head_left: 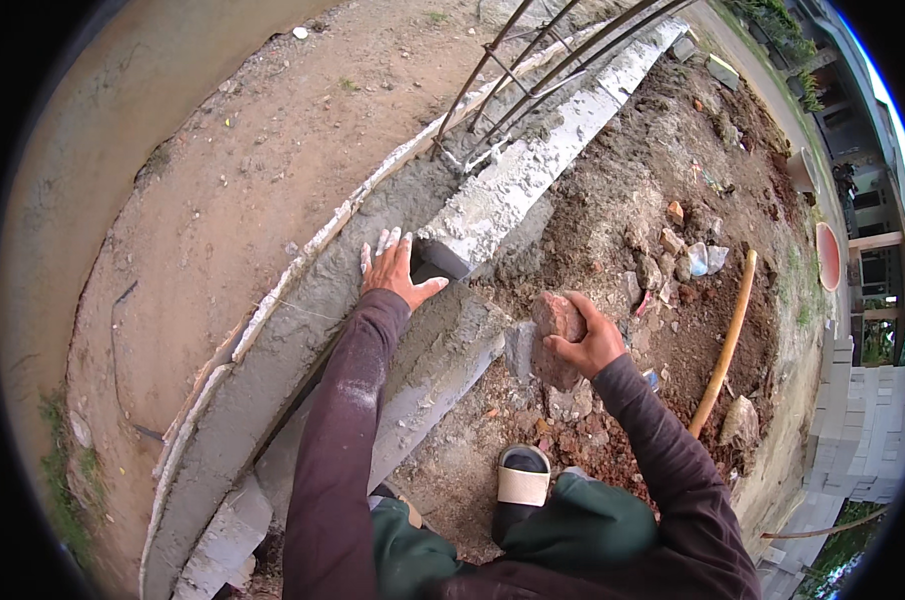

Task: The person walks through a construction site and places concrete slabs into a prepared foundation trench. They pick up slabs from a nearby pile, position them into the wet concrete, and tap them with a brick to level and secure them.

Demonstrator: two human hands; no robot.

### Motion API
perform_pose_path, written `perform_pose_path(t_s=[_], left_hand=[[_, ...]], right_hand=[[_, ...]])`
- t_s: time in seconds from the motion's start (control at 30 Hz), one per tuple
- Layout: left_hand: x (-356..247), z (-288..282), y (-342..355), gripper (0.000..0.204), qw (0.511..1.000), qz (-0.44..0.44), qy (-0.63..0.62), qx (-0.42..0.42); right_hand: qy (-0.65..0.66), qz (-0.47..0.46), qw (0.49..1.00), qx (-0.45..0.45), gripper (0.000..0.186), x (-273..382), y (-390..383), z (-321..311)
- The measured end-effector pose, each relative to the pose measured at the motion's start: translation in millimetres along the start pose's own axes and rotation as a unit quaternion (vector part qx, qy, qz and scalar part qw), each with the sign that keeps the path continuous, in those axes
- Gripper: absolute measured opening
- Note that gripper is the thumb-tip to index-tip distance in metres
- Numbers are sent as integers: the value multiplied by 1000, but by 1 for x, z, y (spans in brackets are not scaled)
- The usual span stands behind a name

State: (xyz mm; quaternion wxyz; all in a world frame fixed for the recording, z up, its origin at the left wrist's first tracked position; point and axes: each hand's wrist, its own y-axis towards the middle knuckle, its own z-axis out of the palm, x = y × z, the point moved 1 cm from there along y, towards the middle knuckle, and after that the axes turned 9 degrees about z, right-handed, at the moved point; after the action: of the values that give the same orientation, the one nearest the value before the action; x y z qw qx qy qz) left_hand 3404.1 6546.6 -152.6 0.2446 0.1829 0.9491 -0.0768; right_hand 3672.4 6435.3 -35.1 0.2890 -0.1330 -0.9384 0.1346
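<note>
A: Where is the reddish stone chunk (559, 318) sitting right now?

B: The right hand (593, 345) is gripping it, fingers curling tight over its top, just beside the low end of the grey concrete block (443, 350) and above the loose rubble (571, 400) on the red soil.

A: And the left hand (395, 272)?

B: It is lying flat on the wet mortar bed (303, 320), fingers spreading wide and holding nothing, thumb pointing at the end face of the upper block (513, 180).

A: So which way is the stone lying from that open hand?

B: To its right and a little nearer the person, across the lower block. The gap between the two blocks is lying just beside the left thumb, so the left hand is the nearer one to it, while the stone's long axis is running roughly upright in the right grip
</note>
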Motion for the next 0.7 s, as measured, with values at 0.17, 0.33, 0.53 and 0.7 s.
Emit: perform_pose_path(t_s=[0.17,0.33,0.53,0.7], left_hand=[[13,14,0,100,999,-15,-15,-43],[8,14,4,86,999,-10,-28,-23],[12,14,2,80,998,-12,-54,-33],[13,15,2,78,997,-15,-76,-29]], right_hand=[[7,-219,972,-87,62,141,77,-16],[-35,-337,918,-204,60,237,141,-9],[-214,-255,936,-113,61,209,171,47],[-214,-275,932,-98,61,214,179,47]])
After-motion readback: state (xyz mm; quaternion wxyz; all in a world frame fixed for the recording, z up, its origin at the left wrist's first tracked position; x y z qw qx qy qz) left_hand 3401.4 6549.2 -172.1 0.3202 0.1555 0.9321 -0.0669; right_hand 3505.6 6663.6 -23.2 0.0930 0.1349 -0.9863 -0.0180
